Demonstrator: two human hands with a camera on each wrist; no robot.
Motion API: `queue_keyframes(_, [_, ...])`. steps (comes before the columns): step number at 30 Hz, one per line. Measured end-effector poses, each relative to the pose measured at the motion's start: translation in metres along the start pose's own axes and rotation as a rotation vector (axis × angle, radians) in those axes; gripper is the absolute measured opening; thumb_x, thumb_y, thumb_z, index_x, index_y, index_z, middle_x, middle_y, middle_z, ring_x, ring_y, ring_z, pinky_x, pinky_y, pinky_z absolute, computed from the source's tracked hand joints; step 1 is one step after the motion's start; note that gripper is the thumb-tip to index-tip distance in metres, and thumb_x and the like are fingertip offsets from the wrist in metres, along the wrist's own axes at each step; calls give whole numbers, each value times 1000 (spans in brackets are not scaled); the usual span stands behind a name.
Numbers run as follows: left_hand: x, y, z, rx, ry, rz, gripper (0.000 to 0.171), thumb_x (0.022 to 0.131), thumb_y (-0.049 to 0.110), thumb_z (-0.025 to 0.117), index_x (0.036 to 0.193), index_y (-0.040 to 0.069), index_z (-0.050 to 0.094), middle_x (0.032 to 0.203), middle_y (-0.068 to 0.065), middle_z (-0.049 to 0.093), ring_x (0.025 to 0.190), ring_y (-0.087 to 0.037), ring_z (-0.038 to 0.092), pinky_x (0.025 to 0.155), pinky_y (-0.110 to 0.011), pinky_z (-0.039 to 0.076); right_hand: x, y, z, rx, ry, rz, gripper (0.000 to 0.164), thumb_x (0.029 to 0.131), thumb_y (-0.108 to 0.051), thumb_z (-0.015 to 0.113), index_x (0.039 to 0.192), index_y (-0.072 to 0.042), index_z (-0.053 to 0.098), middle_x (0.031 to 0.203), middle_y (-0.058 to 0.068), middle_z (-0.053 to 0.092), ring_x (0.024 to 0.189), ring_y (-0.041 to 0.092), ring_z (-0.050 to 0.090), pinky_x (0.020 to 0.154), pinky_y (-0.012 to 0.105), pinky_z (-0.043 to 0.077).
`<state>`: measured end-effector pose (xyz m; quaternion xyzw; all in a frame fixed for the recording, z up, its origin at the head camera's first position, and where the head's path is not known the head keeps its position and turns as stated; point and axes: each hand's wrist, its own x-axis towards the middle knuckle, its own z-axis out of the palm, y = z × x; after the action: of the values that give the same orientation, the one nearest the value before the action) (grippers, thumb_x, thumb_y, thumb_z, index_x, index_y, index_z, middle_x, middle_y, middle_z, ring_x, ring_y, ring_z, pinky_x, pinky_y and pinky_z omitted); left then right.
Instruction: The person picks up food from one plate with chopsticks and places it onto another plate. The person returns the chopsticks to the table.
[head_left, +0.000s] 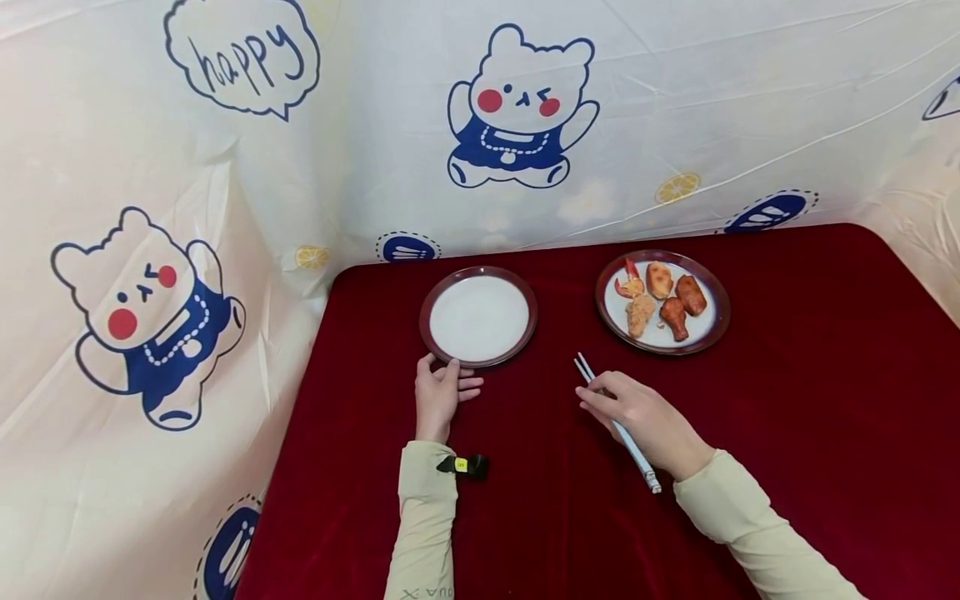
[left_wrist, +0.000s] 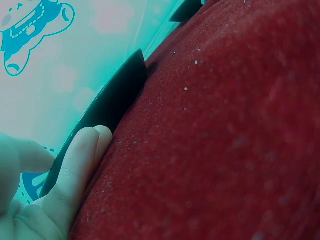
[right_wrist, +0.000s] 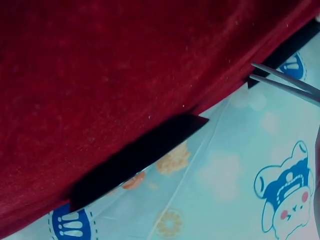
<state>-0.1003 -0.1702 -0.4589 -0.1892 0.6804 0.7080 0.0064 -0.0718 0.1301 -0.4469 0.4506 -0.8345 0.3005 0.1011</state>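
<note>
My left hand (head_left: 438,396) is at the near rim of a white plate with a brown edge (head_left: 480,318), pinching it; in the left wrist view, fingers (left_wrist: 80,160) lie against the dark outer side of this plate (left_wrist: 117,92). Pale blue chopsticks (head_left: 636,454) are held in my right hand (head_left: 648,417), their tips close together and pointing away over the cloth. Beyond that hand, to the right, a second brown-rimmed plate (head_left: 720,321) bears several food pieces, among them a drumstick (head_left: 674,318), a breaded piece (head_left: 640,315) and a shrimp-like piece (head_left: 630,282).
Dark red velvet cloth (head_left: 525,500) covers the table. Behind and at the left hangs a pale curtain (head_left: 375,125) printed with cartoon bears. A black band with a yellow tag (head_left: 461,465) sits at the left sleeve cuff. Small pale specks dot the cloth in the wrist views.
</note>
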Motion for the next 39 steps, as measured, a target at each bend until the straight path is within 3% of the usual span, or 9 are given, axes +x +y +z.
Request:
queue_keyframes(1, [0, 0, 0, 0, 0, -1, 59, 101, 13, 48, 150, 3, 17, 106, -30, 65, 81, -32, 73, 70, -36, 63, 0, -1, 0, -198, 33, -5, 27, 101, -18, 51, 120, -6, 67, 107, 2, 59, 95, 5, 55, 72, 9, 48])
queue_keyframes(2, [0, 0, 0, -2, 0, -3, 59, 101, 13, 48, 150, 3, 17, 106, -29, 65, 81, -32, 73, 70, -36, 63, 0, -1, 0, -177, 61, -4, 24, 98, -17, 57, 117, -9, 69, 104, 0, 59, 90, 4, 53, 67, 13, 50])
queue_keyframes(4, [0, 0, 0, -1, -1, -4, 59, 101, 13, 48, 150, 3, 18, 106, -29, 65, 81, -31, 73, 70, -36, 63, 0, -3, 1, -247, -3, 0, 24, 91, -10, 66, 115, -10, 71, 105, 2, 60, 91, 10, 55, 65, 21, 55])
queue_keyframes(6, [0, 0, 0, -3, -1, -5, 59, 101, 13, 48, 150, 3, 18, 105, -29, 65, 81, -31, 73, 71, -36, 63, 0, -4, 2, -266, -41, -5, 32, 81, -3, 75, 112, -10, 73, 104, 2, 60, 91, 12, 55, 63, 22, 55])
queue_keyframes(16, [0, 0, 0, -4, -2, -5, 58, 101, 13, 48, 150, 3, 18, 106, -29, 65, 83, -33, 73, 72, -38, 63, -1, -2, 9, -282, -71, -96, 32, 75, 13, 69, 96, -10, 74, 103, 4, 58, 91, 13, 55, 62, 20, 54])
queue_keyframes(25, [0, 0, 1, -4, 3, -10, 59, 101, 13, 48, 151, 4, 18, 106, -29, 65, 83, -32, 73, 72, -38, 63, -3, -1, 17, -286, -131, -156, 20, 75, 7, 70, 84, -11, 72, 97, 3, 59, 89, 14, 57, 66, 20, 55])
queue_keyframes(39, [3, -4, 0, -12, 2, -2, 57, 101, 14, 48, 150, 5, 19, 106, -30, 65, 83, -32, 73, 71, -36, 63, -4, 0, 19, -257, -148, -129, 17, 79, 2, 74, 94, -5, 76, 96, 4, 61, 88, 13, 60, 72, 21, 55])
